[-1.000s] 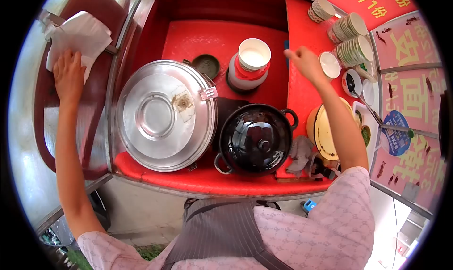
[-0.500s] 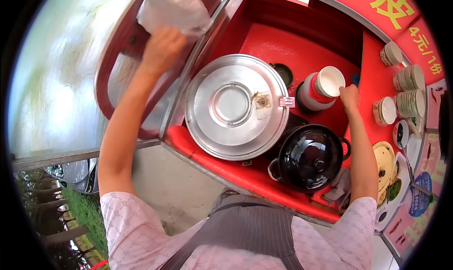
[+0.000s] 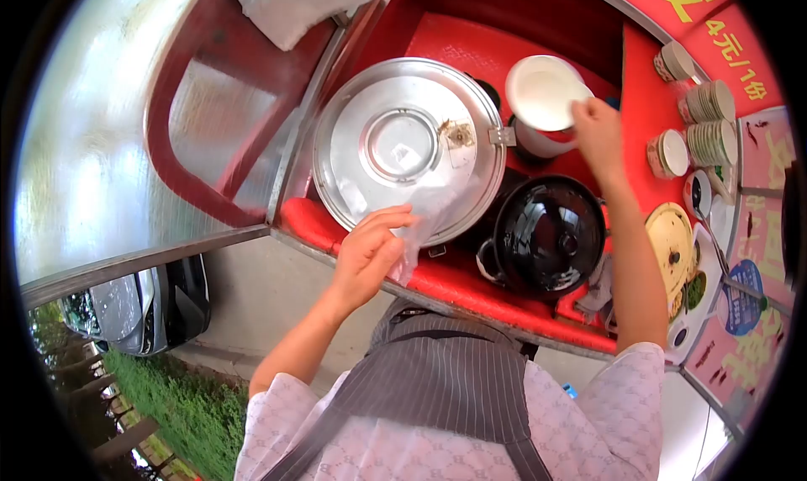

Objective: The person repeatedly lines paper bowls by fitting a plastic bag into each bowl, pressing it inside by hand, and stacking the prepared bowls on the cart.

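Left hand (image 3: 366, 258) now holds clear plastic (image 3: 408, 264), right hand (image 3: 599, 136) a raised cup (image 3: 546, 92)

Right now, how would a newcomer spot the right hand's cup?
Find the big round metal lid on the red counter. Just to its right is a white cup, mouth toward the camera. Unlike the cup stacks farther right, it has the right hand at its rim.

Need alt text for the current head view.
A person's right hand holds a white cup while the left hand holds a clear bag near a large metal lid. Right of the lid is a black pot; the counter is red.
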{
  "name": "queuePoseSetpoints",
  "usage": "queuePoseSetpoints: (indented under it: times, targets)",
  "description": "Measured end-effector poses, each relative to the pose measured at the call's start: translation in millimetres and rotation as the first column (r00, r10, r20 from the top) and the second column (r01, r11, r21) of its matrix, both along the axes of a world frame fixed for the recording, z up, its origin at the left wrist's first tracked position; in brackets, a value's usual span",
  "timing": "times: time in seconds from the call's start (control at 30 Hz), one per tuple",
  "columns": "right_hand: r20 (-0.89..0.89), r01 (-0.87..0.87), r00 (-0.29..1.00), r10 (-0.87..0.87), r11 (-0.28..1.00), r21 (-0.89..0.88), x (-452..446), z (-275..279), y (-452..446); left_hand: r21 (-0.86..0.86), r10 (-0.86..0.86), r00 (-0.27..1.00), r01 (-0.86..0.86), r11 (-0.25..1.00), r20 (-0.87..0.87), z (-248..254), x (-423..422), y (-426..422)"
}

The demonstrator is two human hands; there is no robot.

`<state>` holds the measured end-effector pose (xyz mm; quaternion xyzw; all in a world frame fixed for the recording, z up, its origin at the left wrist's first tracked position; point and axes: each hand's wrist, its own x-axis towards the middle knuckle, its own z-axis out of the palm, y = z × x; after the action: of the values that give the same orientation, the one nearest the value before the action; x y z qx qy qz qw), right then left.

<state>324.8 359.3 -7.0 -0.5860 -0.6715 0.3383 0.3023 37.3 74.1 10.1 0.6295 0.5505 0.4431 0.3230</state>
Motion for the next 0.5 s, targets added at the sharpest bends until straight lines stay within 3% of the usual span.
queuePoseSetpoints:
  times: [0.03,0.07,0.17,0.23,0.3,0.37,0.43,0.5]
  targets:
    - [-0.026,-0.063,0.998,0.062,0.998,-0.021,-19.7,5.6,-21.5,-0.001,-0.010,1.000,0.010,1.000,0.014,-0.6,2.7,-6.8]
    - [-0.108,-0.102,0.990,0.088,0.985,-0.139,-42.0,12.3,-46.5,-0.200,0.114,0.911,-0.036,0.979,0.396,0.1,5.9,-14.1]
    - [-0.257,-0.216,0.958,0.131,0.916,-0.337,-89.3,1.6,-100.9,-0.306,0.192,0.631,0.076,0.949,0.751,-13.9,-2.6,-24.4]
    - [-0.382,-0.284,0.917,0.115,0.860,-0.423,-101.7,-7.0,-130.6,-0.488,0.412,0.389,0.119,0.865,0.824,9.0,-4.9,-27.8]
    - [-0.645,-0.502,0.762,0.067,0.689,-0.522,-97.9,-0.6,-158.7,-0.471,0.394,0.405,0.107,0.876,0.825,18.8,-7.6,-33.0]
    - [-0.840,-0.686,0.542,0.029,0.593,-0.422,-89.8,-6.9,-195.0,-0.384,0.332,0.303,0.129,0.914,0.893,20.6,-15.1,-37.5]
    - [-0.791,-0.717,0.582,0.186,0.576,-0.392,-83.7,17.1,-220.1,-0.396,0.336,0.336,0.128,0.909,0.880,12.3,-23.9,-42.9]
    - [-0.765,-0.686,0.614,0.192,0.609,-0.398,-83.3,24.6,-236.0,-0.411,0.341,0.366,0.131,0.902,0.866,4.7,-33.9,-46.0]
